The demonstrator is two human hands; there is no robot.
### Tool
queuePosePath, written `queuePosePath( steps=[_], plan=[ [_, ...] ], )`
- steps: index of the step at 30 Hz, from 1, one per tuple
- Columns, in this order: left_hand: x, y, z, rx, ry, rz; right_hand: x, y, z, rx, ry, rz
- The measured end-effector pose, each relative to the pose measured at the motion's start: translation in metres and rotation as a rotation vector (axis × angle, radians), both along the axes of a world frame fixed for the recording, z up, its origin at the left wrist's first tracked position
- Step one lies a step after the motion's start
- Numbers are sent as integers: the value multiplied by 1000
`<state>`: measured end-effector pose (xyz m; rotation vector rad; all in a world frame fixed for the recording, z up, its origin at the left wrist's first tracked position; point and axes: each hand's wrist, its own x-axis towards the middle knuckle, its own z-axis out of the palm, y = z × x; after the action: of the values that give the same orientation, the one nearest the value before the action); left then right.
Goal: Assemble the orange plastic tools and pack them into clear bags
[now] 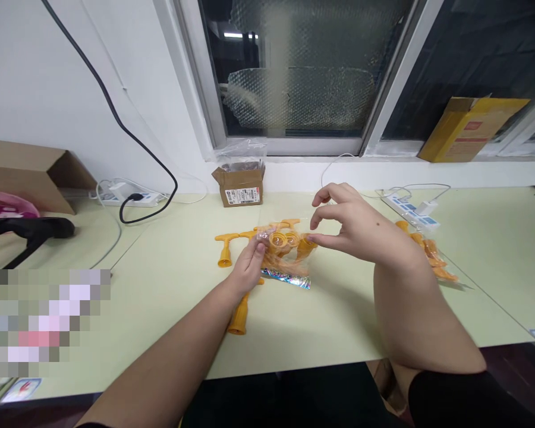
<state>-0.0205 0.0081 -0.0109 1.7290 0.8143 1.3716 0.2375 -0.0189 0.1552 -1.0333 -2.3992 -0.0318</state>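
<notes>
My left hand (248,264) grips the left side of a clear plastic bag (288,264) with several orange-yellow plastic pieces inside, their round ends facing up. A shiny, multicoloured strip runs along the bag's near edge. My right hand (350,223) is at the bag's right side, thumb and fingers apart, with nothing seen between them; its thumb tip is close to the bag. Left of the bag a T-shaped orange piece (225,249) lies on the table, and a larger one (239,315) lies below my left hand, partly hidden by it. More orange pieces show behind the bag.
A small cardboard box (242,189) stands by the wall. At right, another bag of orange pieces (432,255) lies near a power strip (410,213). A second power strip (147,199), a black cable (111,104) and a large carton (22,172) are at left.
</notes>
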Motion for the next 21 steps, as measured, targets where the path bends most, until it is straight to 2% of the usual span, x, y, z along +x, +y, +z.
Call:
queuePosePath(
  steps=[4, 8, 12, 17, 19, 21],
  plan=[
    [-1, 0, 0, -27, 19, -10, 5, 5, -4, -46, -44, -3],
    [0, 1, 5, -51, 22, -16, 3, 7, -3, 8, -33, 30],
    [4, 4, 10, -124, -134, -16, 0, 9, -5, 54, -34, 1],
    [5, 9, 8, -180, -265, 13, 1, 3, -3, 37, -16, -24],
    [5, 9, 7, -190, -273, 1, -2, -5, 2, 13, 63, 12],
    [5, 9, 7, -209, -273, -26, -13, -16, 6, -60, 135, 136]
  ],
)
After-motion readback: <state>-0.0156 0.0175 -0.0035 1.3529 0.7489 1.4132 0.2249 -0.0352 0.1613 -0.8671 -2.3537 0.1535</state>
